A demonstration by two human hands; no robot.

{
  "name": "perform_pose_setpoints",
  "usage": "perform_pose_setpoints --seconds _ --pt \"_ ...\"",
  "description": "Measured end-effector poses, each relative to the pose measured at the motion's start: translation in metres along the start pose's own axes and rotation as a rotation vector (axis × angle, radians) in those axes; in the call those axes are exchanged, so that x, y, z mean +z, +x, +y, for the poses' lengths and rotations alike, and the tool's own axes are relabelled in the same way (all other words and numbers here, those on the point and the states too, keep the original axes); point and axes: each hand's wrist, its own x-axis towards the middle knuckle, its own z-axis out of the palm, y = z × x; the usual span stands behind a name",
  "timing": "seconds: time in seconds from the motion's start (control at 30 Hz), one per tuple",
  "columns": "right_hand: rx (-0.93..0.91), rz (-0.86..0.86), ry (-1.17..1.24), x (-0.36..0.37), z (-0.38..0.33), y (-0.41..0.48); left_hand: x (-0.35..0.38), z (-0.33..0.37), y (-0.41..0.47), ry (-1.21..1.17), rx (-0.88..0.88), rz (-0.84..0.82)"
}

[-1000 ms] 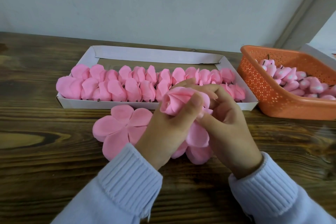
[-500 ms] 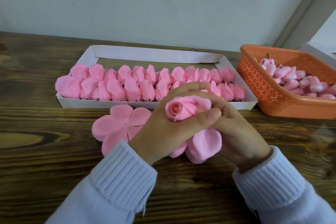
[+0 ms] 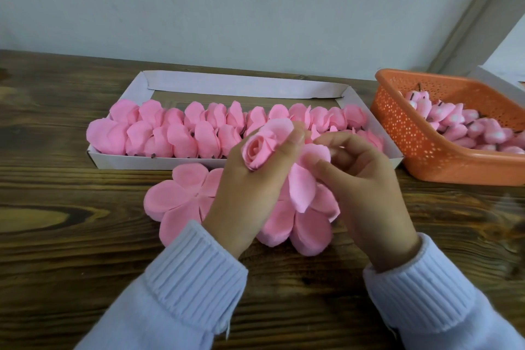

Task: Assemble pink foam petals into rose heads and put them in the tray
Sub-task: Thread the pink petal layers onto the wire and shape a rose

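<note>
My left hand (image 3: 250, 196) grips a pink foam rose head (image 3: 260, 148), its rolled centre facing up and to the left. My right hand (image 3: 366, 187) pinches one loose outer petal (image 3: 302, 182) of that rose between thumb and fingers. Several more unfolded petals (image 3: 301, 224) hang below the rose over the table. A flat five-petal foam piece (image 3: 177, 193) lies on the table left of my hands. Behind them the white cardboard tray (image 3: 235, 85) holds two rows of finished pink rose heads (image 3: 170, 131).
An orange perforated plastic basket (image 3: 426, 145) with several pink buds on dark stems stands at the right. The dark wooden table (image 3: 71, 236) runs to a pale wall behind. A white box corner (image 3: 500, 77) shows beyond the basket.
The rose has been lifted and turned so its centre shows. My right hand let go of the wrap and now pinches a single outer petal; the lower petals have spread open.
</note>
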Motion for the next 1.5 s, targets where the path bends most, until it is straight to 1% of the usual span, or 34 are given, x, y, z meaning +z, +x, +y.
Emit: perform_pose_setpoints --seconds 0.13,0.27,0.37,0.47,0.57,0.67,0.77,0.83,0.9,1.0,1.07,1.13,1.3,1.4,1.47,1.5 --pt "-0.262 0.100 -0.131 0.002 -0.001 -0.002 0.002 0.001 -0.002 -0.007 -0.033 -0.026" --pt "-0.410 0.155 -0.217 0.005 -0.003 -0.006 0.003 -0.001 -0.002 0.113 -0.019 -0.086" --pt "-0.445 0.203 -0.232 0.004 -0.003 -0.007 0.004 -0.002 -0.003 0.140 -0.004 -0.145" --pt "-0.442 0.223 -0.195 0.004 -0.004 -0.006 0.004 -0.001 -0.005 0.142 -0.002 -0.173" --pt "-0.443 0.180 -0.125 0.006 -0.006 -0.007 0.004 -0.003 -0.004 0.124 -0.003 -0.152" --pt "-0.454 0.136 -0.073 0.007 -0.006 -0.006 0.002 -0.003 -0.001 0.097 -0.014 -0.084" --pt "-0.395 0.112 -0.015 0.007 -0.004 -0.006 0.002 -0.001 0.002 0.001 -0.032 -0.064" --pt "-0.341 0.058 0.001 0.009 -0.002 -0.006 0.002 0.002 0.002 -0.054 -0.043 -0.033" --pt "-0.301 -0.018 0.015 0.011 0.001 -0.007 0.003 0.003 0.002 -0.075 -0.015 -0.046" --pt "-0.289 -0.127 -0.062 0.015 0.003 -0.009 0.004 0.004 0.000 -0.124 -0.027 -0.056" --pt "-0.255 -0.160 -0.062 0.017 0.005 -0.011 0.005 0.002 -0.001 -0.159 -0.026 -0.069" --pt "-0.178 -0.157 0.017 0.020 0.006 -0.012 0.006 0.001 -0.001 -0.195 -0.014 -0.095" --pt "-0.071 -0.142 0.259 0.020 0.006 -0.009 0.005 -0.004 -0.003 -0.155 -0.052 -0.096" --pt "-0.001 -0.159 0.329 0.020 0.003 -0.008 0.006 -0.006 -0.004 -0.052 -0.008 -0.157" --pt "0.065 -0.164 0.359 0.017 0.000 -0.005 0.003 -0.004 -0.003 0.042 0.001 -0.145" --pt "0.109 -0.175 0.379 0.016 -0.002 -0.003 0.001 -0.002 -0.003 0.034 -0.018 -0.193"
